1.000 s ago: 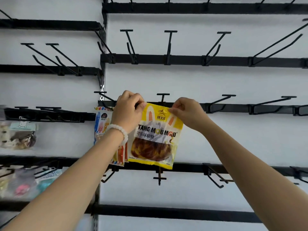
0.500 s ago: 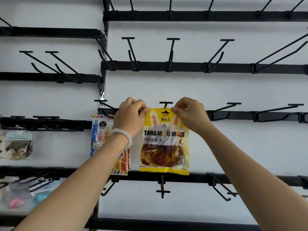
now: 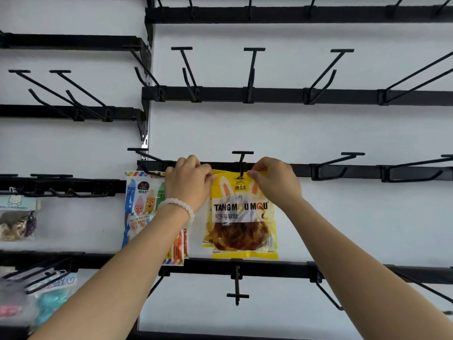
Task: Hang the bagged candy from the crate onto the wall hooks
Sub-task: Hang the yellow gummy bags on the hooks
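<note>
A yellow candy bag [image 3: 242, 217] printed "TANG MOU MOU" hangs flat against the white wall. Its top hole sits on the black hook [image 3: 242, 160] in the middle of the rail. My left hand [image 3: 188, 179], with a white bead bracelet on the wrist, pinches the bag's top left corner. My right hand [image 3: 272, 179] pinches the top right corner. To the left, a white bag with crayon figures [image 3: 142, 204] hangs on the neighbouring hook, partly behind my left forearm. The crate is out of view.
Black rails [image 3: 343, 171] with several bare hooks [image 3: 338, 163] cross the wall above, right and below. One hook [image 3: 237, 288] juts out just under the yellow bag. At the far left hang other bagged goods [image 3: 17, 217] and a blurred teal packet [image 3: 49, 300].
The yellow bag went from tilted to straight and level, moved slightly right, and its top hole now sits on the centre hook. Both hands stayed on its top corners.
</note>
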### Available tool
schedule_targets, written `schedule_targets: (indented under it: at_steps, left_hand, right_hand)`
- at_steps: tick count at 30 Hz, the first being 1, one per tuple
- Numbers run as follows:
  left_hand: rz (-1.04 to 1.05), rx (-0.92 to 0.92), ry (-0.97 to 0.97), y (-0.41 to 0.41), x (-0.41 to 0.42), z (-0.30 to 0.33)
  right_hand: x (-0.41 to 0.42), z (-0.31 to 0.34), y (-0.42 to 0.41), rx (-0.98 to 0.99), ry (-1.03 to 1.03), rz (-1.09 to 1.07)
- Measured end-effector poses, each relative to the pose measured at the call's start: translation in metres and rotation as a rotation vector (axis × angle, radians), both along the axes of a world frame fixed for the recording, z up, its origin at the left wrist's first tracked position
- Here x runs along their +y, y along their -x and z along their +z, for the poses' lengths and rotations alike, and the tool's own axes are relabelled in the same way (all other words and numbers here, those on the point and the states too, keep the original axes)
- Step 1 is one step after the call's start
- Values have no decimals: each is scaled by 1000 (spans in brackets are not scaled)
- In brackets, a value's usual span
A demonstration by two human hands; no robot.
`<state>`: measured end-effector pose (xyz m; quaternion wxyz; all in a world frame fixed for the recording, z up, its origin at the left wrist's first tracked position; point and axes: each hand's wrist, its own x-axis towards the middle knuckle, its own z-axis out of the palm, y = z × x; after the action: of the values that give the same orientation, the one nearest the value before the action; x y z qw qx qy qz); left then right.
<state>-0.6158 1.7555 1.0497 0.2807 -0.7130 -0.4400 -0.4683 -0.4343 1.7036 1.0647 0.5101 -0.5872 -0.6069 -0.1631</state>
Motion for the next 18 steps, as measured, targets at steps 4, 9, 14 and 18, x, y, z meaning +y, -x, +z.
schedule_targets:
  at_steps: [4,9,14,18]
  left_hand:
    - [28,18,21,-2,2,2]
    - [0,27,-65,5,-12,-2]
    - [-41,89,-196,15,-46,-32]
    - [-108,152,-150,20,-78,-79]
  right_hand:
    - [6,-2,-2,-66,-35,-41]
    - [-9,-17,-8,-194,-144,-125]
    - [-37,-64,-6,-344,-190,-131]
    - [-65,-109,4,-437,-172,-154]
